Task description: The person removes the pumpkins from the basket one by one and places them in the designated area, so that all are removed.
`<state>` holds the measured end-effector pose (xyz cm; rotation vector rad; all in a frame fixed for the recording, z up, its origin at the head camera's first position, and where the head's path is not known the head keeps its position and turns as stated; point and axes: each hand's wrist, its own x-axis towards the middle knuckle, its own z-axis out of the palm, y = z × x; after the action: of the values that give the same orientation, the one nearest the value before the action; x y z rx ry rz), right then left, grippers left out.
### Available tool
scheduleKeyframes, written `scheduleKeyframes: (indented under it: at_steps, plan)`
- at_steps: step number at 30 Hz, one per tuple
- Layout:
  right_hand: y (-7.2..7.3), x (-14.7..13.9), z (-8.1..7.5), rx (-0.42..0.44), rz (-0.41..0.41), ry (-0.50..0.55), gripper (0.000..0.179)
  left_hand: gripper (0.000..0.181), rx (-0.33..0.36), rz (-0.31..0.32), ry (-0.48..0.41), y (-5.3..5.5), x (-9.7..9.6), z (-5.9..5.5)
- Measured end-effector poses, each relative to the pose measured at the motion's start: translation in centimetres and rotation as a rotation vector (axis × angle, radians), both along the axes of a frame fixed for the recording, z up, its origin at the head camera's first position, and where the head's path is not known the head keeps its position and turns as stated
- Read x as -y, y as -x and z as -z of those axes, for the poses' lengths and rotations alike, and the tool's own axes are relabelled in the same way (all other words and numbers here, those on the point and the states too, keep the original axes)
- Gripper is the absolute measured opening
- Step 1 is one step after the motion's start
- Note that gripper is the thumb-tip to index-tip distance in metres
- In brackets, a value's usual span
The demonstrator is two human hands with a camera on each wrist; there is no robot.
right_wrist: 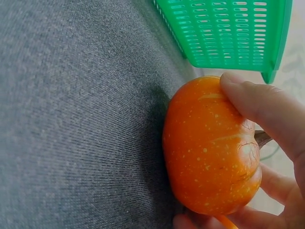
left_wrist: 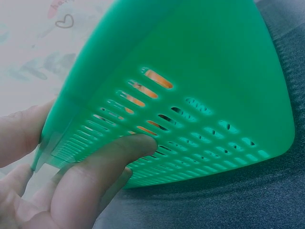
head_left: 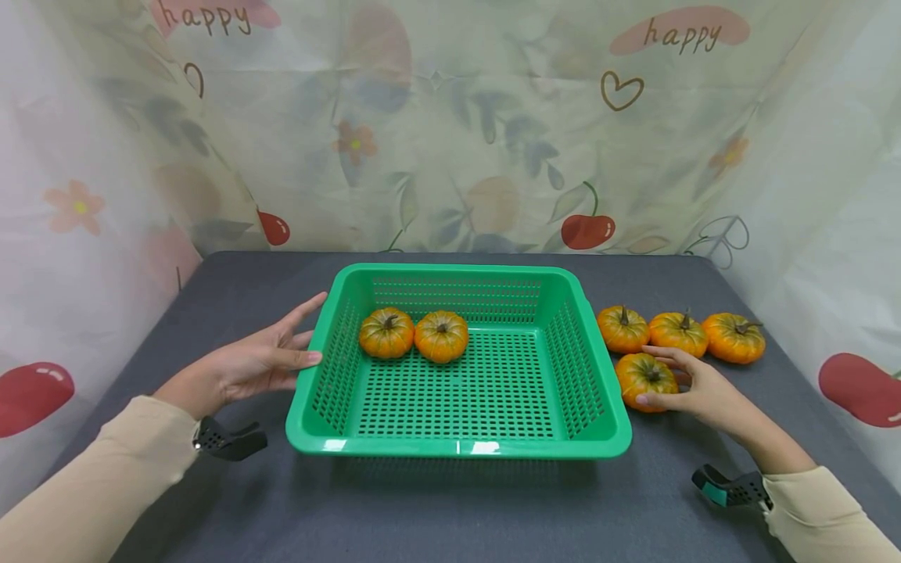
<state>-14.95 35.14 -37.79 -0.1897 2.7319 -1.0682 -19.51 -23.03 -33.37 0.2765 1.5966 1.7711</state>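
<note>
A green perforated plastic basket (head_left: 457, 448) stands mid-table. Inside it, toward the back left, two small orange pumpkins (head_left: 386, 333) sit side by side, stems up. At the basket's left side, my left hand (head_left: 256, 363) holds the rim; in the left wrist view, fingers (left_wrist: 102, 174) lie against the slotted outer wall. Just right of the basket, my right hand (head_left: 693, 387) grips another small pumpkin (head_left: 640, 379), thumb on its near side and fingers round the far side. The right wrist view shows this pumpkin (right_wrist: 209, 148) close to the table; its underside contact is unclear.
Three more small pumpkins (head_left: 678, 334) stand in a row behind the right hand, the leftmost close to the basket. A dark grey cloth (head_left: 422, 516) covers the table. Patterned curtains (head_left: 457, 156) enclose its back and both sides.
</note>
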Motion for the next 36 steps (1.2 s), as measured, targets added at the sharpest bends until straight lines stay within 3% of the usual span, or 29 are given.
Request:
scheduleKeyframes:
  at_steps: [16, 22, 31, 36]
  plan:
    - [-0.2, 0.1, -0.2, -0.004, -0.009, 0.012, 0.081, 0.097, 0.007, 0.003, -0.014, 0.0, 0.0, -0.1]
    - [-0.2, -0.1, -0.5, -0.058, -0.040, 0.001, 0.075, 0.097, 0.005, 0.000, -0.009, 0.0, 0.0, -0.1]
    - [0.0, -0.3, -3.0, -0.027, -0.012, 0.021, 0.073, 0.098, 0.003, 0.003, -0.009, 0.0, 0.0, 0.0]
    - [0.3, -0.3, -4.5, -0.094, -0.018, 0.083, 0.067, 0.098, 0.005, 0.003, -0.011, 0.0, 0.1, 0.0]
